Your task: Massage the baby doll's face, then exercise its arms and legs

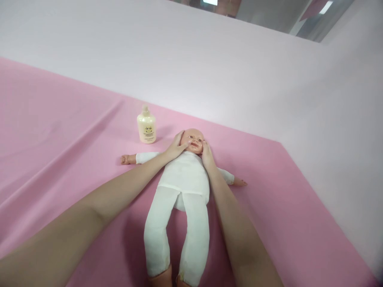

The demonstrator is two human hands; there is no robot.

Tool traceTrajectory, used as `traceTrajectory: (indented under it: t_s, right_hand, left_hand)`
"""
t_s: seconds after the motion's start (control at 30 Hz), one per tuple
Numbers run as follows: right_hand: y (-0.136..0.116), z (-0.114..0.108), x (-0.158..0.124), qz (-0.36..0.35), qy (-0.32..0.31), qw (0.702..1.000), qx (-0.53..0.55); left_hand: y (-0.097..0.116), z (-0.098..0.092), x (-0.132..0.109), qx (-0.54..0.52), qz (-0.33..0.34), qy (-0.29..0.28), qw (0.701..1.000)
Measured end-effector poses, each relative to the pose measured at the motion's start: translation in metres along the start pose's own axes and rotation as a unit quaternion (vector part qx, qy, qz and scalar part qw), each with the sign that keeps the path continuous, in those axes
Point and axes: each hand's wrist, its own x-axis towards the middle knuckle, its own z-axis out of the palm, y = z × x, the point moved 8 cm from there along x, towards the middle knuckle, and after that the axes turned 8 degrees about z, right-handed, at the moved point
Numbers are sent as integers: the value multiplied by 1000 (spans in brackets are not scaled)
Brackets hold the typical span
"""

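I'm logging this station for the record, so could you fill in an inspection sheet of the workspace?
Surface: pink sheet, creased on the left.
Job's things: doll in white, on its back, arms spread.
Clutter: cream bottle upright beside the doll's head, apart from it.
Grippers: left hand and right hand cup the doll's cheeks, fingers spread.
Cables: nothing seen.
Surroundings: pale wall behind; ceiling lights above.
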Motion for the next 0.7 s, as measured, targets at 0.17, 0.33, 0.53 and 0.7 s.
traceTrajectory:
  t_s: [0.17,0.33,0.53,0.7]
  right_hand:
    - [-2,1,-6,36,11,999,-8]
    - [1,0,-4,36,12,999,4]
    - [-1,0,-5,33,16,999,-14]
    - [-6,1,-10,36,19,999,-15]
  left_hand:
    - [-6,0,1,12,-8,3,1000]
    - [-7,1,1,14,2,-3,1000]
    - [4,-1,-2,5,-1,-6,1000]
    - [14,-2,-5,-14,-14,-5,1000]
